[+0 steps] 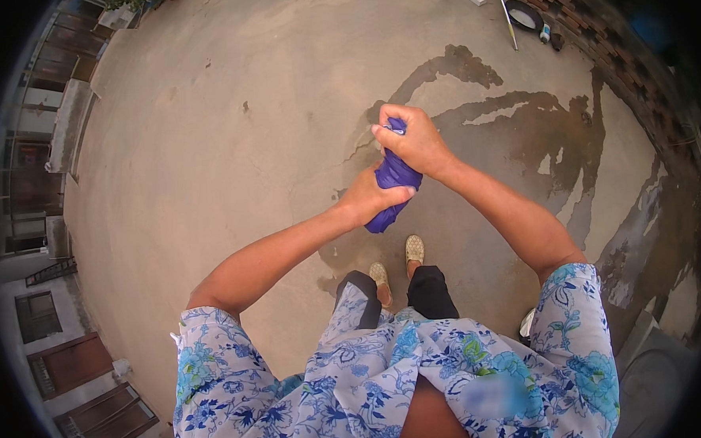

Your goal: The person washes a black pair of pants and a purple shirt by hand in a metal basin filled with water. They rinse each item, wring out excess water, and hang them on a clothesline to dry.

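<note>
A twisted purple cloth [398, 172] is bunched between my two hands, held out in front of my body above the wet ground. My left hand [368, 197] grips its lower part, with the thumb laid across the front. Higher up, my right hand [411, 135] is closed around the other end, and a bit of purple with a small pale patch shows by its thumb. The cloth's lower end hangs out below my left hand. What lies inside the fists is hidden.
Dark wet streaks [524, 132] spread over the concrete ground [203, 137] to the right. At the upper right are a pole [505, 14], a black basin [524, 16], a bottle [545, 33] and a brick stack [591, 40]. My shoes [414, 249] stand below the cloth. Buildings [40, 306] line the left.
</note>
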`<action>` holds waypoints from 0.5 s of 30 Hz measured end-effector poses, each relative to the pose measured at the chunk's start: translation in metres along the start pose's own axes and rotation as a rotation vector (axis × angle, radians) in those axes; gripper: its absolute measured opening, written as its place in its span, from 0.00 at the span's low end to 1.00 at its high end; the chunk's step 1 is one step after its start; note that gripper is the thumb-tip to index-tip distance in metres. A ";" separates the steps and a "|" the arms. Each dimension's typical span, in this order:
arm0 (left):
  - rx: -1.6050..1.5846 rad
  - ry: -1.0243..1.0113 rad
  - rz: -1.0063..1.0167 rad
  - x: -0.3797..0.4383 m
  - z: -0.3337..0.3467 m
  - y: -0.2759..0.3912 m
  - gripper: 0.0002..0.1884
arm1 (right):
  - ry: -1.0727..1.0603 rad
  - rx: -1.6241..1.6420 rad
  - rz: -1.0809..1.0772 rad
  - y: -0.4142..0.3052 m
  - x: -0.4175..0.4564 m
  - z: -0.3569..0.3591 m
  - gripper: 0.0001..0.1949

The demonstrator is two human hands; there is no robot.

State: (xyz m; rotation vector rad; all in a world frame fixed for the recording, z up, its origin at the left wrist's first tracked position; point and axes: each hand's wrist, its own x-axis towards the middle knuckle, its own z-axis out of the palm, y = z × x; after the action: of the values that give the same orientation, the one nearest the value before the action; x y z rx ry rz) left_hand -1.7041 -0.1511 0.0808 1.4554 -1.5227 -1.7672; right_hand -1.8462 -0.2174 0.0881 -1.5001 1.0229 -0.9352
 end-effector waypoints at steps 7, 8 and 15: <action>-0.079 0.185 -0.001 0.033 -0.077 -0.046 0.28 | 0.009 -0.118 0.021 0.048 0.091 0.067 0.10; -0.069 0.221 -0.016 0.036 -0.086 -0.055 0.28 | 0.009 -0.107 0.052 0.053 0.100 0.078 0.10; -0.104 0.413 -0.034 0.039 -0.185 -0.084 0.25 | -0.020 -0.200 0.077 0.069 0.189 0.170 0.11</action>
State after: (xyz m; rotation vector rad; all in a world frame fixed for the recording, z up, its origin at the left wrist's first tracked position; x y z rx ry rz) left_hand -1.5318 -0.2441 0.0134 1.6723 -1.1833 -1.4232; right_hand -1.6338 -0.3475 0.0032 -1.6187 1.1791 -0.7808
